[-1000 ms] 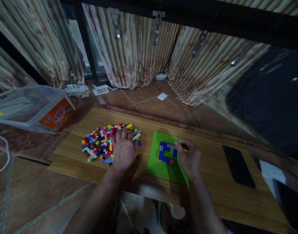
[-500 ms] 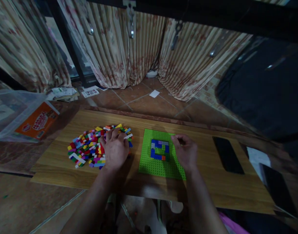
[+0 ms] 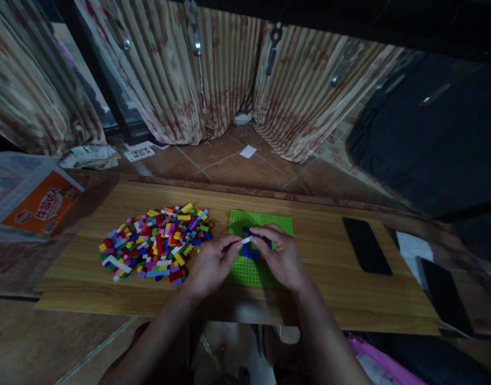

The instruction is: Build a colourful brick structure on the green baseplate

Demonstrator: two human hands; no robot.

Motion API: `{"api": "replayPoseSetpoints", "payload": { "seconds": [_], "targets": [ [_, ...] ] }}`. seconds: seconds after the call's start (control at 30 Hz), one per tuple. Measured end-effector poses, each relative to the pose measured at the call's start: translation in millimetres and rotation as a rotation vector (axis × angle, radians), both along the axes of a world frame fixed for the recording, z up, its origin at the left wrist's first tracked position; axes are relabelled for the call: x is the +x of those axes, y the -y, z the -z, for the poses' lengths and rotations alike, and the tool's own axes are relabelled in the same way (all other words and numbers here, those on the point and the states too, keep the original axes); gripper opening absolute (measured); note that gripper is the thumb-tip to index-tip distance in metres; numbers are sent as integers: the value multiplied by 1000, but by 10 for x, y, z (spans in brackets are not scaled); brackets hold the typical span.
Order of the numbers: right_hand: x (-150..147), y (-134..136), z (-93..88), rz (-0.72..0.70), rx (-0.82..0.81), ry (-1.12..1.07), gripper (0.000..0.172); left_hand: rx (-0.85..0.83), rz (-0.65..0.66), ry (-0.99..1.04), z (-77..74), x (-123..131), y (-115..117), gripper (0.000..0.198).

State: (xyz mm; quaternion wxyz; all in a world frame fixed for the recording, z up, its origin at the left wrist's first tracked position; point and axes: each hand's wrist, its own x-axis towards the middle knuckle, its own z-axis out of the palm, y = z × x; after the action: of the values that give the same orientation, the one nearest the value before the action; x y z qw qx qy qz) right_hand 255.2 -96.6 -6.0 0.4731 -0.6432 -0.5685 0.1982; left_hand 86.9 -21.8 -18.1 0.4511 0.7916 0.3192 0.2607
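Step in hand, apparently: two-handed adjustment of a white brick (image 3: 246,240). The left hand (image 3: 211,264) and right hand (image 3: 282,258) each pinch it by the fingertips, over blue bricks (image 3: 252,253) on a green baseplate (image 3: 257,275). The next move likely calls for releasing one grip.

The wooden counter (image 3: 325,240) is showing smooth, faintly glossy grain. The bricks (image 3: 159,243) and studded baseplate (image 3: 255,274) are looking like hard plastic, the tub (image 3: 23,184) is showing clear plastic, and the curtains (image 3: 225,69) are hanging in pleated cloth.
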Motion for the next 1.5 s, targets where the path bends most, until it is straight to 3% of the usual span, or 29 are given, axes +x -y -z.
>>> {"api": "replayPoseSetpoints", "payload": {
  "seconds": [0.3,0.6,0.9,1.3,1.5],
  "targets": [
    [187,112,46,-106,-164,8,14,-122,-8,46,144,188,64,25],
    [433,207,73,-43,-289,227,12,-105,-162,-67,89,197,10,29],
    [298,148,182,-55,-294,300,14,-95,-129,-148,117,200,0,31],
    [331,175,200,-63,-316,225,14,59,-54,-163,155,207,32,26],
    [334,182,174,-67,-319,232,14,280,32,-197,223,204,107,22]
  ]
}}
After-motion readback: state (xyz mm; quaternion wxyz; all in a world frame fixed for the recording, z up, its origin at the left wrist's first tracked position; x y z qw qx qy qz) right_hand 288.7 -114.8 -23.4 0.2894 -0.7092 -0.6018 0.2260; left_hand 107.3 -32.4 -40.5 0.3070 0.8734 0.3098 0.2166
